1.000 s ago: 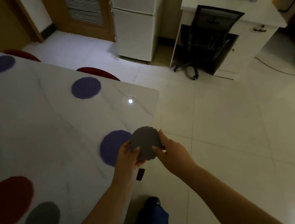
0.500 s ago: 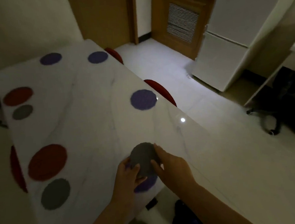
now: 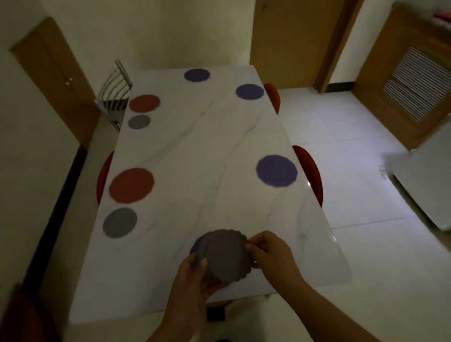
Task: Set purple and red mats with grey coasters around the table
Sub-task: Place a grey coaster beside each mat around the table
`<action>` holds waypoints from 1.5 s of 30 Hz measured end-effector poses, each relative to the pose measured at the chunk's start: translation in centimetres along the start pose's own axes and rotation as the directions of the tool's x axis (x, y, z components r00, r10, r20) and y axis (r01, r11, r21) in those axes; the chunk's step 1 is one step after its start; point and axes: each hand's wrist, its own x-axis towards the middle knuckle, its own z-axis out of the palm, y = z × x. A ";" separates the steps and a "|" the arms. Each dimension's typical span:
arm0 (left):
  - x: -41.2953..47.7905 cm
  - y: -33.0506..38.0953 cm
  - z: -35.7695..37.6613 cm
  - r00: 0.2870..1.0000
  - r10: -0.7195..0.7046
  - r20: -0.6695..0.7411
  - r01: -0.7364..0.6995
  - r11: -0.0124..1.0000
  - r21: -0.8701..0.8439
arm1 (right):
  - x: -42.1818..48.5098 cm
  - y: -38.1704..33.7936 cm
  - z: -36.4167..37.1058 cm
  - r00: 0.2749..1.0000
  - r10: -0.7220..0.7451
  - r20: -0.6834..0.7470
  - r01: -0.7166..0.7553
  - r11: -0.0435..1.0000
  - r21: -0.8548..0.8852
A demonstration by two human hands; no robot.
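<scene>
A stack of grey coasters (image 3: 227, 257) is held over the near end of the white marble table (image 3: 204, 151). My left hand (image 3: 192, 281) grips its lower left edge and my right hand (image 3: 272, 253) pinches its right rim. A purple mat (image 3: 196, 247) lies mostly hidden beneath the stack. Along the left side lie two red mats (image 3: 131, 185) (image 3: 144, 103), each with a grey coaster (image 3: 120, 222) (image 3: 139, 121) beside it. Purple mats (image 3: 276, 171) (image 3: 249, 91) (image 3: 197, 75) lie on the right side and the far end.
Red chairs (image 3: 311, 172) (image 3: 274, 97) are tucked in at the table's right, another (image 3: 103, 177) at the left, and a metal-backed chair (image 3: 114, 94) stands at the far left. Wooden doors (image 3: 289, 31) stand behind the table. Tiled floor (image 3: 353, 160) stretches to the right.
My view has swung left to face the table lengthwise from its near end. Both hands still hold the grey coasters above the near purple mat.
</scene>
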 end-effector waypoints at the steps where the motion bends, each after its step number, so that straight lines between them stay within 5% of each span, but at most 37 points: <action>1: 0.0 0.1 -0.4 1.000 0.002 -0.011 -0.002 1.000 -0.014 | 0.2 0.0 -0.1 1.000 0.002 -0.008 -0.002 1.000 0.006; 8: 1.3 0.9 -2.3 0.994 0.066 -0.085 -0.071 0.996 -0.055 | 3.3 1.3 -3.3 0.971 0.194 -0.137 -0.156 0.956 0.250; 14: 1.8 0.9 -4.5 0.988 0.055 -0.144 -0.066 0.996 -0.066 | 4.5 7.2 -4.6 0.901 0.395 -0.181 -0.374 0.917 0.137; 20: 1.7 0.1 -5.6 0.990 0.024 -0.138 -0.029 0.999 -0.031 | 4.0 10.1 -3.4 0.883 0.398 -0.249 -0.441 0.885 -0.148; 35: 4.5 -2.6 1.9 0.997 -0.079 -0.012 0.080 0.994 0.076 | 3.7 11.0 -6.3 0.926 0.361 -0.107 -0.376 0.908 -0.187; 45: 6.3 -10.4 19.5 0.996 -0.037 -0.079 0.043 0.996 0.075 | 8.8 9.4 -19.4 0.975 0.141 0.171 -0.136 0.990 -0.037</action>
